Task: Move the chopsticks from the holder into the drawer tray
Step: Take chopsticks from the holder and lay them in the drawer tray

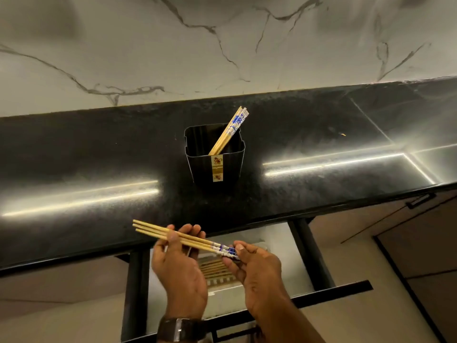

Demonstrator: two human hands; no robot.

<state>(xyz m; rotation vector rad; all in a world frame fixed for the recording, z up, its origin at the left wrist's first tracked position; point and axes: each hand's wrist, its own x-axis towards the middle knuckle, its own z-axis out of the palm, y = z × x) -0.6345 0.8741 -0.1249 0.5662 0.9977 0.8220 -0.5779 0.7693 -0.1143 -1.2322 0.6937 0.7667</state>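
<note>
Head view, left hand (178,264) gripping chopsticks (148,229), right hand (257,267) pinching ends

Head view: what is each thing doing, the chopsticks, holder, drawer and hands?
Holder: upright on the counter.
Holder chopsticks: leaning inside it.
Held chopsticks: level, in the air.
Left hand: grips their plain part.
Right hand: pinches their patterned ends.
Drawer: open.
Tray: inside the drawer.
Tray chopsticks: lying in the tray.
</note>
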